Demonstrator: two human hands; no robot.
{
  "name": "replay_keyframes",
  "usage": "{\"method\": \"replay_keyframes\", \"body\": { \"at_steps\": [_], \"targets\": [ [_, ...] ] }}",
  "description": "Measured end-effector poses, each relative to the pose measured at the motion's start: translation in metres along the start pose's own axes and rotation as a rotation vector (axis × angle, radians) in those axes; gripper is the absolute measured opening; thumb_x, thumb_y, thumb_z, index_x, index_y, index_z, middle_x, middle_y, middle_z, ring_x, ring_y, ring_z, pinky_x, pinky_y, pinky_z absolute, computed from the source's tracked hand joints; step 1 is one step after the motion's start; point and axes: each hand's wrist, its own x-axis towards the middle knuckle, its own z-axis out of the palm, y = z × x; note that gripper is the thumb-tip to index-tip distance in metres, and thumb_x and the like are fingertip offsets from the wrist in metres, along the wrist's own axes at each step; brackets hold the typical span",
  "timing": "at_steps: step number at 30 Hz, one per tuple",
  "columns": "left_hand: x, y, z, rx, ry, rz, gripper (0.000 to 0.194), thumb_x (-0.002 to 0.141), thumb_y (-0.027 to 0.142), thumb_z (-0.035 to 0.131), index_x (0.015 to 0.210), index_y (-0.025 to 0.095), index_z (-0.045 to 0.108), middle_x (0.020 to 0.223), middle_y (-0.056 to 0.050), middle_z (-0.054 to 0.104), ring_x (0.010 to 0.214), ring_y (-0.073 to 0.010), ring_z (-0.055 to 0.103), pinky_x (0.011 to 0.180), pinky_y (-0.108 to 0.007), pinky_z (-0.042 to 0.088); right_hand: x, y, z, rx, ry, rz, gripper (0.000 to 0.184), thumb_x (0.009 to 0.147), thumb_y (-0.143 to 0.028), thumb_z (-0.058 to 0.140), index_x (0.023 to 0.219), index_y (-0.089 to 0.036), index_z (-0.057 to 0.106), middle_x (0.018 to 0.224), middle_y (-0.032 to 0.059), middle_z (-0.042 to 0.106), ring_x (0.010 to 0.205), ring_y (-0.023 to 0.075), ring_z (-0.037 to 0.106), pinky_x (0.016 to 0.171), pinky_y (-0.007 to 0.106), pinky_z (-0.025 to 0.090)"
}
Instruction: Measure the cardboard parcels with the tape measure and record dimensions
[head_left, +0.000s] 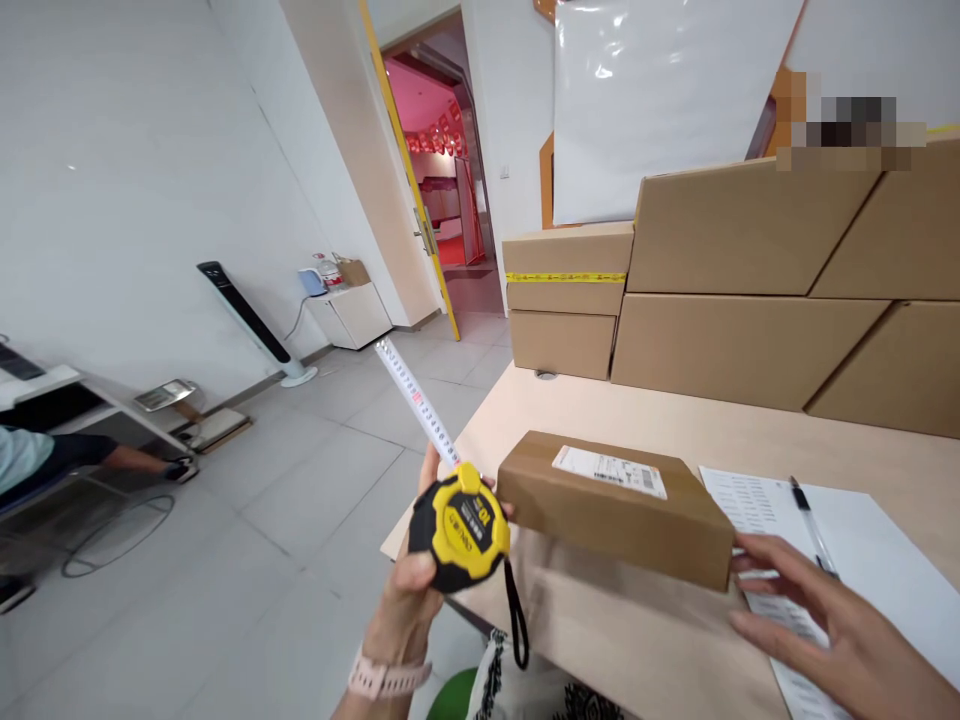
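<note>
My left hand [409, 600] is closed around a yellow and black tape measure [469, 530]. A short length of its white blade [420, 400] sticks out up and to the left, and a black wrist strap [516, 620] hangs below. Behind the tape measure, fingertips of the same hand come close to the left end of a small brown cardboard box [615, 510]; whether they press on it I cannot tell. That box has a white label [609, 470] on top. At its right end, my right hand [825, 610] has its fingers apart, the fingertips at the box's edge.
Printed sheets [885, 540] and a pen [810, 520] lie right of the box on the light wooden table [570, 400]. Large cartons [735, 340] are stacked along its back. A person's leg [97, 450] shows at far left, near a floor scale [217, 430] and a tower fan [244, 315].
</note>
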Motion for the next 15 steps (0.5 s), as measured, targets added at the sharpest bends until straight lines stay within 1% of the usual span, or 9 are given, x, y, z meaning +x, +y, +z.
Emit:
{"method": "replay_keyframes", "body": {
  "at_steps": [2,4,7,8,9,10,12,13,15],
  "targets": [
    [0.024,0.008,0.006,0.008,-0.037,0.016,0.112,0.059,0.037,0.080,0.148,0.038,0.012,0.117,-0.008,0.062,0.103,-0.0367,0.062,0.086,-0.054,0.049,0.023,-0.015,-0.005,-0.019,0.050,-0.053,0.064,0.060,-0.060,0.073,0.116,-0.031,0.062,0.115,0.0093,0.068,0.098,0.0335,0.066,0.079,0.043,0.059],
    [0.049,0.011,0.013,0.035,-0.075,0.026,0.110,0.060,0.034,0.078,0.148,0.038,0.012,0.115,-0.007,0.062,0.101,-0.0353,0.063,0.087,-0.054,0.049,0.049,-0.024,-0.009,0.002,0.072,-0.068,0.071,0.062,-0.060,0.072,0.124,-0.028,0.056,0.110,0.0096,0.067,0.093,0.0308,0.066,0.078,0.042,0.058],
    [0.079,0.010,0.020,0.083,-0.119,0.024,0.108,0.063,0.029,0.076,0.148,0.037,0.010,0.110,-0.006,0.062,0.097,-0.0330,0.065,0.088,-0.053,0.048,0.086,-0.024,-0.015,0.052,0.072,-0.064,0.094,0.064,-0.057,0.072,0.143,-0.023,0.034,0.097,0.0059,0.063,0.083,0.0235,0.065,0.076,0.037,0.056],
    [0.086,0.010,0.021,0.089,-0.127,0.021,0.106,0.064,0.029,0.075,0.148,0.037,0.010,0.110,-0.005,0.061,0.097,-0.0324,0.065,0.088,-0.052,0.048,0.097,-0.022,-0.016,0.061,0.060,-0.060,0.099,0.065,-0.056,0.072,0.147,-0.022,0.028,0.092,0.0038,0.061,0.080,0.0216,0.064,0.074,0.035,0.055],
    [0.090,0.011,0.022,0.085,-0.130,0.023,0.105,0.066,0.029,0.074,0.149,0.036,0.010,0.109,-0.005,0.061,0.097,-0.0322,0.065,0.088,-0.052,0.048,0.107,-0.019,-0.017,0.062,0.028,-0.057,0.100,0.066,-0.056,0.072,0.147,-0.021,0.027,0.088,0.0022,0.060,0.077,0.0206,0.064,0.073,0.035,0.055],
    [0.093,0.012,0.022,0.077,-0.132,0.023,0.104,0.067,0.029,0.073,0.149,0.035,0.010,0.109,-0.006,0.062,0.098,-0.0322,0.065,0.089,-0.052,0.048,0.116,-0.015,-0.017,0.052,-0.014,-0.057,0.095,0.067,-0.055,0.071,0.146,-0.020,0.031,0.085,0.0017,0.060,0.076,0.0206,0.063,0.072,0.035,0.054],
    [0.091,0.016,0.022,0.059,-0.138,0.014,0.102,0.069,0.030,0.071,0.149,0.034,0.008,0.110,-0.006,0.062,0.100,-0.0327,0.064,0.090,-0.052,0.046,0.131,-0.008,-0.015,0.016,-0.063,-0.064,0.078,0.066,-0.055,0.072,0.132,-0.020,0.049,0.090,0.0045,0.062,0.082,0.0235,0.063,0.074,0.037,0.054],
    [0.086,0.019,0.023,0.050,-0.143,0.001,0.103,0.069,0.030,0.071,0.149,0.034,0.006,0.111,-0.007,0.062,0.102,-0.0331,0.063,0.091,-0.052,0.045,0.137,-0.005,-0.013,0.013,-0.053,-0.072,0.073,0.064,-0.055,0.073,0.125,-0.020,0.054,0.099,0.0075,0.063,0.090,0.0259,0.063,0.078,0.039,0.054],
    [0.071,0.025,0.026,0.027,-0.174,-0.056,0.107,0.069,0.031,0.072,0.150,0.034,0.002,0.114,-0.008,0.061,0.104,-0.0338,0.062,0.093,-0.053,0.043,0.146,0.000,-0.007,0.088,-0.012,-0.095,0.076,0.061,-0.053,0.075,0.126,-0.021,0.052,0.123,0.0124,0.057,0.109,0.0294,0.059,0.087,0.040,0.052]
  ]
}}
